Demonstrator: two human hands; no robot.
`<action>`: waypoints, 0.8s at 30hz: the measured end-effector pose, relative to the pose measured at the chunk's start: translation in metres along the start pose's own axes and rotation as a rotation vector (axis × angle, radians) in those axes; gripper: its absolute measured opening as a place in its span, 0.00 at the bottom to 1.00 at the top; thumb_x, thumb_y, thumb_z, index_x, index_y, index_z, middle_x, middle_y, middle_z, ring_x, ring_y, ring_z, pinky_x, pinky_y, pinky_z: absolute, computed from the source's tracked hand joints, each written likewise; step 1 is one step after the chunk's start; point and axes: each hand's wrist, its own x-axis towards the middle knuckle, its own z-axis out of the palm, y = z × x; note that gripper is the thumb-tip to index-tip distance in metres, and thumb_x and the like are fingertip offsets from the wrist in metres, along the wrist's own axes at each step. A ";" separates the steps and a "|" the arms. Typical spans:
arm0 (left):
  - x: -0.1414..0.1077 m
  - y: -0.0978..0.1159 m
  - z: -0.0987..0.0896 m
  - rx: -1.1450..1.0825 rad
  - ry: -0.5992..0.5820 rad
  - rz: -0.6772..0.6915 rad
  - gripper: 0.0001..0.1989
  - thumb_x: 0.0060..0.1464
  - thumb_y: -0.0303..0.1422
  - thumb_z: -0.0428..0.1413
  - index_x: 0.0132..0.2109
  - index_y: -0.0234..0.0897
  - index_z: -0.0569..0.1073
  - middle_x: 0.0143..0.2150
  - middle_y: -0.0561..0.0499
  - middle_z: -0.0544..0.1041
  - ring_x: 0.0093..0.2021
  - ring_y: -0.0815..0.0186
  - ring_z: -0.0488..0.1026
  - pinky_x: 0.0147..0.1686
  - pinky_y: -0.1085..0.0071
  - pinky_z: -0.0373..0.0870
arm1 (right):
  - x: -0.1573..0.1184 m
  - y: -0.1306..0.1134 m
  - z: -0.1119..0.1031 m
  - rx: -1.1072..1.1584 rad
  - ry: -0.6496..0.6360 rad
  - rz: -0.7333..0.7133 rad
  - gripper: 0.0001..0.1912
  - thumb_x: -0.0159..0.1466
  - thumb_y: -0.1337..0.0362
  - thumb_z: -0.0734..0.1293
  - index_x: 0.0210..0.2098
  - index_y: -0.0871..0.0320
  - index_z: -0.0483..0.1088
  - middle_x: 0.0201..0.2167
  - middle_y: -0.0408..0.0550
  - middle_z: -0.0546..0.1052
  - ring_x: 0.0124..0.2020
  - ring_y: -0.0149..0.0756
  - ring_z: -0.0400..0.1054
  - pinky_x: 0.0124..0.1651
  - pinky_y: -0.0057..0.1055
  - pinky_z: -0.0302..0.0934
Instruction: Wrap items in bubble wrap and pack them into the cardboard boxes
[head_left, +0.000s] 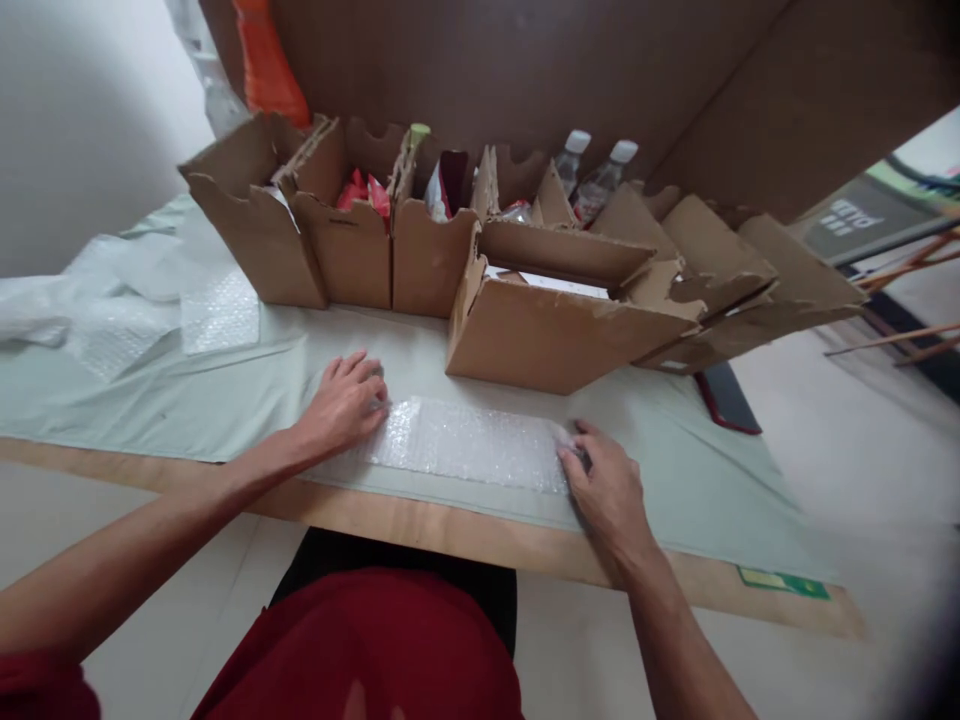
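Note:
A long strip of clear bubble wrap (472, 440) lies flat on the pale green cloth near the table's front edge. At its left end rests my left hand (345, 400), palm down, with fingers slightly apart and bent over the wrap. My right hand (606, 485) pinches the right end between thumb and fingers, where the plastic bunches up a little. Just beyond the strip stands a cardboard box (540, 340) with a white item (562, 285) inside.
Several open cardboard holders (345, 255) line the back, some with packets in them. Two white-capped bottles (596, 190) and an orange bottle (270, 70) stand behind. Loose bubble wrap sheets (127, 310) lie left. A dark phone-like slab (727, 398) lies right.

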 end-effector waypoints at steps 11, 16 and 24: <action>-0.100 0.003 -0.030 -0.576 0.077 -0.186 0.23 0.64 0.33 0.49 0.64 0.40 0.70 0.29 0.57 0.74 0.27 0.69 0.69 0.30 0.73 0.67 | 0.029 -0.127 -0.068 0.079 0.478 -0.715 0.09 0.70 0.71 0.65 0.48 0.56 0.73 0.39 0.47 0.83 0.39 0.38 0.75 0.46 0.35 0.63; -0.133 0.022 -0.010 -0.902 0.020 -0.376 0.23 0.63 0.39 0.51 0.62 0.40 0.75 0.32 0.53 0.76 0.31 0.67 0.71 0.33 0.70 0.69 | 0.100 -0.222 -0.043 -0.066 0.371 -0.969 0.10 0.74 0.69 0.60 0.45 0.58 0.74 0.37 0.46 0.82 0.38 0.38 0.72 0.46 0.38 0.59; -0.130 0.029 0.000 -1.498 -0.013 -0.629 0.23 0.52 0.36 0.61 0.56 0.39 0.80 0.45 0.47 0.84 0.42 0.62 0.77 0.45 0.65 0.73 | 0.100 -0.206 -0.004 0.057 0.084 -0.857 0.21 0.71 0.69 0.63 0.63 0.61 0.67 0.59 0.57 0.76 0.62 0.49 0.67 0.60 0.47 0.62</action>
